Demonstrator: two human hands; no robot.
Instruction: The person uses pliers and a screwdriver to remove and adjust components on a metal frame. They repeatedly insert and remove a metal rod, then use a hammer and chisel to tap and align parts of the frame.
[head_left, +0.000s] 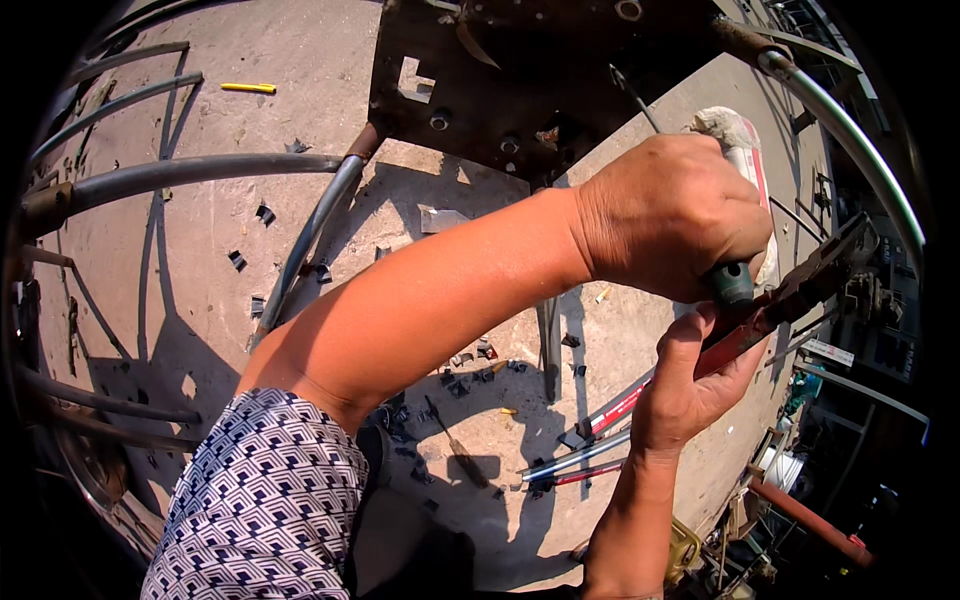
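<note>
My left hand [680, 215] reaches across from the lower left and is closed round the dark green handle of a screwdriver-like tool [734, 282]. Its thin shaft emerges beyond my knuckles, pointing up and left toward a dark metal plate [480, 80] with bolts and cut-outs. Lower down, my right hand [690, 390] is closed, thumb up, on a long dark red and black bar-like piece [735, 335]; its exact kind is unclear. The handle's end lies close to that piece, and I cannot tell whether they touch. A whitish cloth-like bundle [725, 125] shows behind my left hand.
Bent steel tubes [200, 180] stand on the left, and another tube [850, 130] curves at the right. Black scraps [460, 385], a screwdriver-like tool [458, 450] and a yellow pen-like stick [248, 88] lie on the concrete. Red and silver strips [575, 467] lie below my hands.
</note>
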